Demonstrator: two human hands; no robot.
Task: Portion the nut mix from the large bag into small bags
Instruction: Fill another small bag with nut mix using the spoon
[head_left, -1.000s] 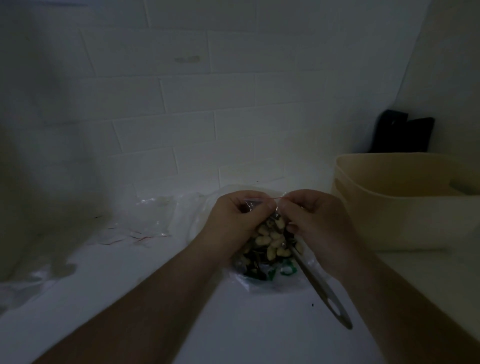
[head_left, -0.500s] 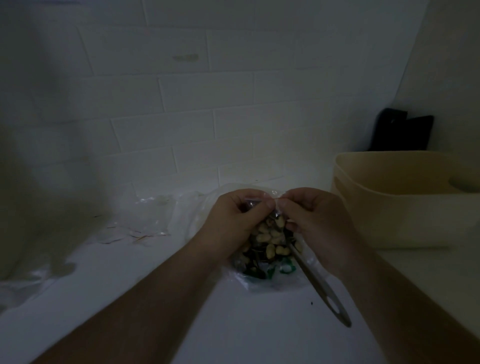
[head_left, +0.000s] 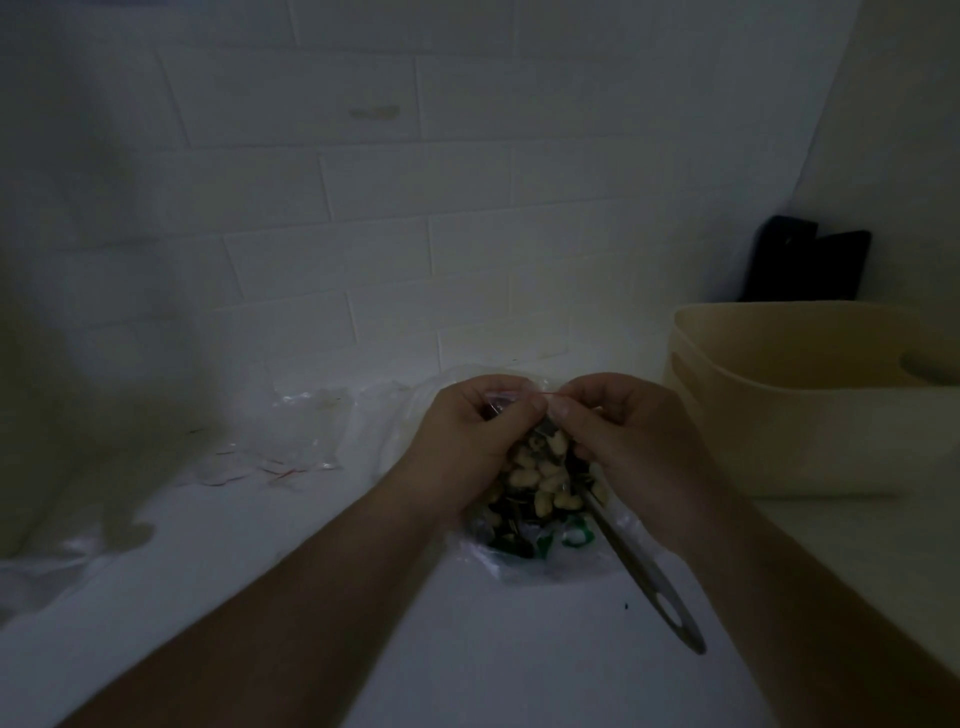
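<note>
1. Fingers of my left hand (head_left: 470, 434) and right hand (head_left: 621, 441) pinch the red-lined top edge of a small bag (head_left: 540, 467), thumbs almost meeting at its seal.
2. Nut mix (head_left: 540, 475) fills that small bag, pale nuts and dark bits showing between my hands.
3. Under it on the white counter (head_left: 467, 649) I see more clear plastic with green print (head_left: 574, 538), probably the large bag, though I cannot tell for sure.
4. A metal spoon handle (head_left: 654, 587) sticks out below my right hand toward me.
5. Empty small bags (head_left: 280, 457) with red strips lie to the left.
6. A beige tub (head_left: 800, 441) crowds the right side, with a dark object (head_left: 805, 265) behind it against the tiled wall (head_left: 415, 234).
</note>
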